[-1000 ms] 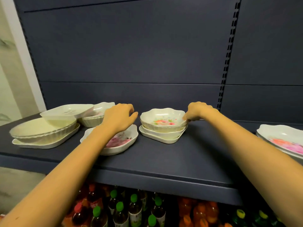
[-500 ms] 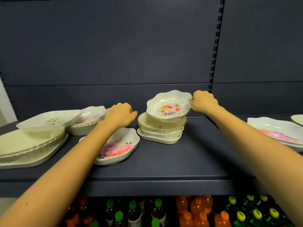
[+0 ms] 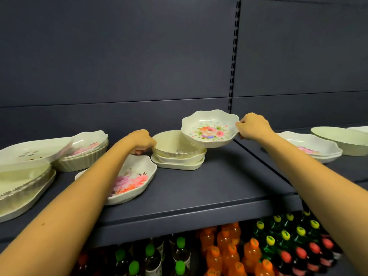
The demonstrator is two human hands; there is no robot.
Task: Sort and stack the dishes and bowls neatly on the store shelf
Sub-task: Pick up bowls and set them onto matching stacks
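My right hand pinches the right rim of a scalloped floral bowl and holds it tilted in the air above the middle stack. That stack is a cream fluted bowl on two shallow dishes. My left hand grips the left rim of the fluted bowl. In front of my left arm a shallow oval dish with pink flowers lies on the dark shelf.
At the left are large oval baking dishes, a rectangular dish and a ribbed bowl stack. At the right stand floral dishes and a cream bowl. Coloured drink bottles fill the shelf below.
My right hand has lifted the floral bowl off the middle stack and carried it up and right. My left hand has moved right onto the fluted bowl's rim.
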